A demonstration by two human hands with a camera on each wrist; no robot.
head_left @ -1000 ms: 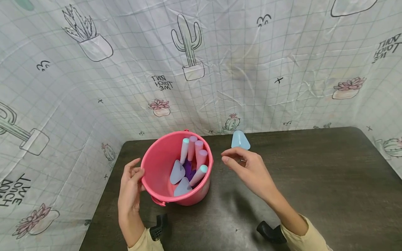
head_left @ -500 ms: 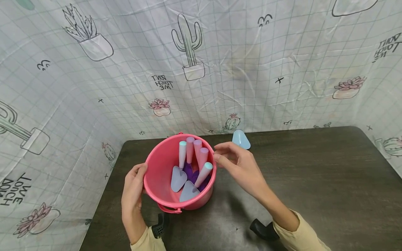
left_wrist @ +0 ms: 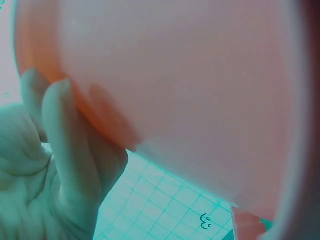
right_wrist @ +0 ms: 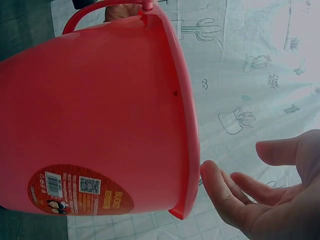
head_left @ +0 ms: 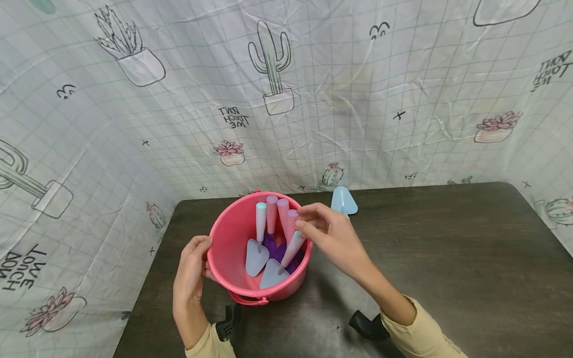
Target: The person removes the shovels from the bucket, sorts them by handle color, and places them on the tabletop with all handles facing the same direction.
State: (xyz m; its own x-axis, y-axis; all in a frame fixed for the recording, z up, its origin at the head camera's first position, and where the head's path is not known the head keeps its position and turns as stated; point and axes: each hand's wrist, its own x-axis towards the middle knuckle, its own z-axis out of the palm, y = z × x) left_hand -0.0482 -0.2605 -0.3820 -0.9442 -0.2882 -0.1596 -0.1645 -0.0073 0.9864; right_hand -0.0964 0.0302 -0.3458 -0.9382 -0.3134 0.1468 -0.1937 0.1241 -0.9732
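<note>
A pink bucket [head_left: 230, 251] stands at the left of the table. My left hand [head_left: 190, 273] grips its left rim, thumb on top, and the left wrist view shows its fingers [left_wrist: 62, 130] against the wall. Inside lean small shovels with pale blue-grey blades [head_left: 257, 258] and white handles [head_left: 261, 221], plus several pink handles [head_left: 271, 214] with purple ends [head_left: 269, 243] below. Over the right rim hovers my right hand [head_left: 331, 238], fingertips close by a pink handle and a white one. In the right wrist view its thumb stands apart from its fingers, nothing between them.
A light blue shovel blade [head_left: 343, 200] lies at the table's back edge, right of the bucket. The dark table [head_left: 447, 258] stretches to the right. A patterned curtain [head_left: 358, 99] hangs behind and to the left.
My left hand has closed firmly on the rim, and the bucket has shifted slightly right and turned, its carry handle now lower in front. My right hand has moved left over the rim.
</note>
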